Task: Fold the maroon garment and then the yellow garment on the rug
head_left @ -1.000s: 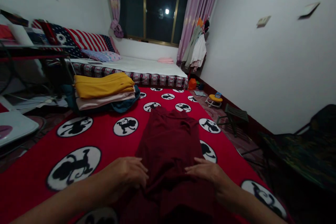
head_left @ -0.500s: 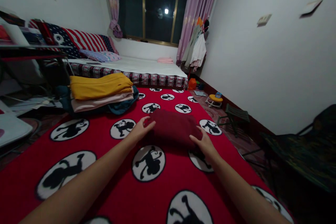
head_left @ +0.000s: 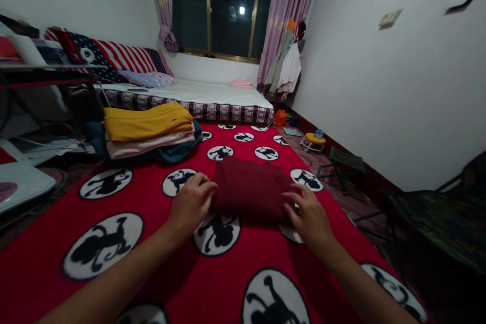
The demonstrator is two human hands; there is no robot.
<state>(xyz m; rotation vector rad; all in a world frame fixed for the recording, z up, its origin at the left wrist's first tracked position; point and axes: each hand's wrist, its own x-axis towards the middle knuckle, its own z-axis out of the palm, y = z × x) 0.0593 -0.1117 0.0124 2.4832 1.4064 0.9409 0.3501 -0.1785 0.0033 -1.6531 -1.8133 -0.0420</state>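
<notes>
A dark red folded garment [head_left: 250, 187] lies flat on the red blanket with monkey prints [head_left: 182, 268], straight ahead of me. At its left edge is my left hand [head_left: 193, 200], fingers curved and thumb apart, fingertips beside or just touching the cloth. On the opposite side, my right hand [head_left: 309, 212] has its fingers spread and bent at the garment's right edge. Neither hand visibly grips the cloth. To the left rests a stack of folded clothes: a mustard yellow one [head_left: 148, 121] on top, a pale pink one [head_left: 150, 146] under it, and a dark teal one [head_left: 180, 149] at the bottom.
A bed with a white sheet [head_left: 205, 92] stands beyond the blanket, beneath the window. At left is a cluttered table [head_left: 49, 67]. Along the right are a yellow round stool [head_left: 314, 138], a folding stool [head_left: 347, 159] and a camouflage folding chair [head_left: 440, 217]. Clothes [head_left: 289, 71] hang by the curtain.
My left hand has come back toward me and turned, and now sits lower at the garment's left edge. My right hand has shifted slightly outward. The garment looks flatter.
</notes>
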